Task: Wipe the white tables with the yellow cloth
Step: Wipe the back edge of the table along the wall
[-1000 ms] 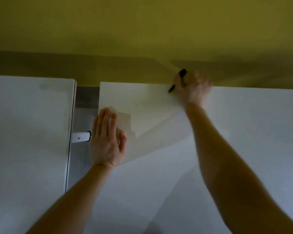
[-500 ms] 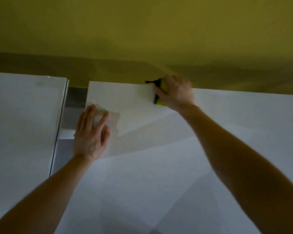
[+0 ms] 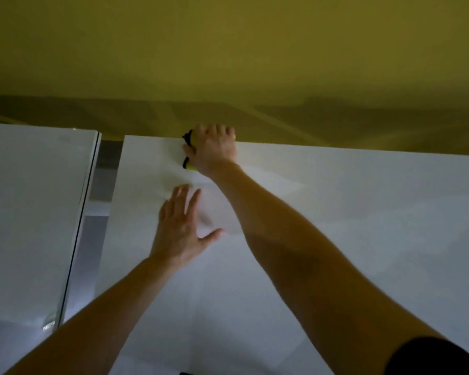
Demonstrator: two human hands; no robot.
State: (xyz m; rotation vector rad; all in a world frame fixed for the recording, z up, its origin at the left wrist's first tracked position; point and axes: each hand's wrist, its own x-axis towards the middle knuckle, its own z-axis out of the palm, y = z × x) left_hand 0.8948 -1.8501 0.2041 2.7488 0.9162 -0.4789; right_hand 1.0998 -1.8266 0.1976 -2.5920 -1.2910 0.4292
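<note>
My right hand (image 3: 214, 148) presses a yellow cloth with a black edge (image 3: 188, 161) against the far edge of the white table (image 3: 349, 226) in front of me. Most of the cloth is hidden under the hand; only a small bit shows at its left side. My left hand (image 3: 180, 228) lies flat on the same tabletop, fingers spread, nearer to me and a little left of the right hand. A second white table (image 3: 30, 207) stands to the left, parted from the first by a narrow gap.
A yellow wall (image 3: 228, 63) rises straight behind both tables. Grey floor (image 3: 98, 212) shows through the gap between them. The left table has a dark thin edge along the gap.
My right hand has slid the cloth leftward along the far edge of the table. My left hand has shifted right, away from the table's left edge, towards the middle.
</note>
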